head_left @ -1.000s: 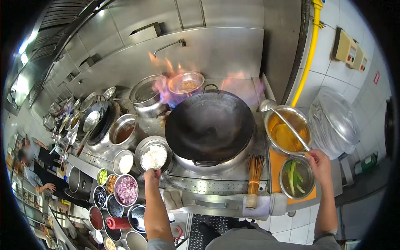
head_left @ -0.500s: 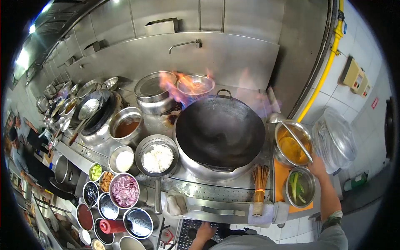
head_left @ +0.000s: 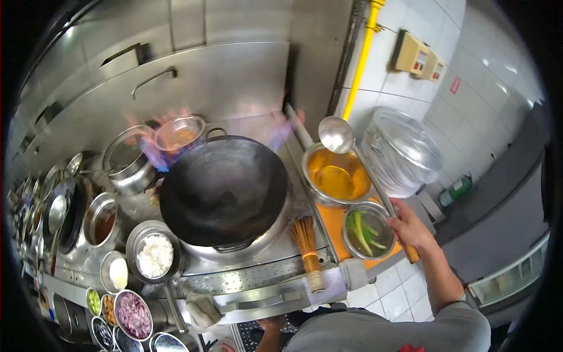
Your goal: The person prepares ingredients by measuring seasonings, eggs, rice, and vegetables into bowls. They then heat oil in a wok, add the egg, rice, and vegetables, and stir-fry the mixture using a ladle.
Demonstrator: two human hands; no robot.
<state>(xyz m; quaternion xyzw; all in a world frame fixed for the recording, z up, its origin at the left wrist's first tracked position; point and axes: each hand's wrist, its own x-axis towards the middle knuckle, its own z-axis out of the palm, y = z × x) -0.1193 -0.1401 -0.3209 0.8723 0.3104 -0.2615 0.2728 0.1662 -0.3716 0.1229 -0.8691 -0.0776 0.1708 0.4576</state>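
Observation:
My right hand [head_left: 409, 226] is closed around the wooden-ended handle of a ladle [head_left: 336, 135], whose bowl is raised just over the rim of a metal bowl of yellow oil [head_left: 339, 176]. Close by the hand is a small bowl [head_left: 368, 230] with green stalks in liquid. Low at the counter's front edge, my left hand [head_left: 271, 322] hangs near my body, its fingers mostly hidden. An empty black wok [head_left: 224, 190] sits on the burner, with flames behind it. A strainer [head_left: 153, 251] holding white rice lies left of the wok.
A bamboo brush [head_left: 308, 252] rests at the counter's front edge. Chopped red onion [head_left: 134, 315] and other ingredient bowls stand at the lower left. A pot of brown liquid [head_left: 101, 219] is at the left. A plastic-wrapped container [head_left: 402, 152] stands at the right. A folded cloth [head_left: 203, 310] lies in front.
My left hand has let go of the strainer handle and dropped to my side. The ladle has been lifted and turned above the oil bowl. The view has swung right.

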